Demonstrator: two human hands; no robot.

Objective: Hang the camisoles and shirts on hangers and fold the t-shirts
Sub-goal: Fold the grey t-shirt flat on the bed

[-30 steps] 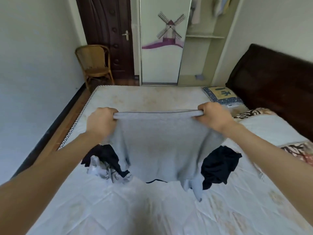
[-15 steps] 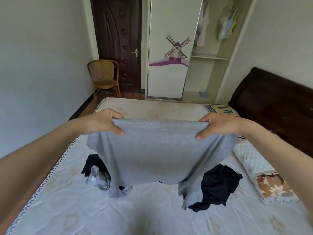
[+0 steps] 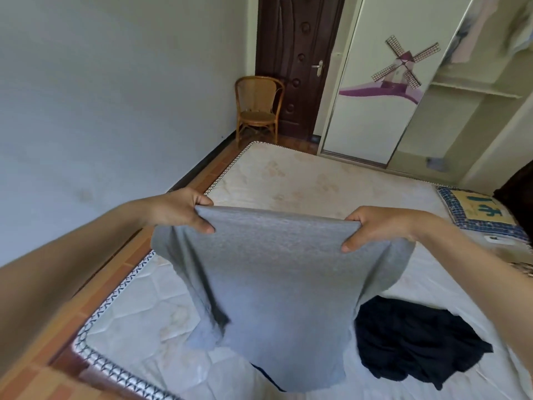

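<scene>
Grey t-shirt [image 3: 277, 284] held aloft, top edge level between both hands.
Left hand [image 3: 180, 210] and right hand [image 3: 375, 228] each pinch a corner; the body hangs straight down over the mattress [image 3: 302, 174].

The grey t-shirt [image 3: 277, 284] covers part of the bed [image 3: 302, 174] and hides most of a dark garment [image 3: 268, 376] beneath its hem. The fingers [image 3: 202, 200] of both hands are tucked behind the shirt's top fold. Clothes in the wardrobe [image 3: 473, 30] are blurred and cut by the top edge. The pillow [image 3: 478, 215] runs behind the right forearm.
</scene>
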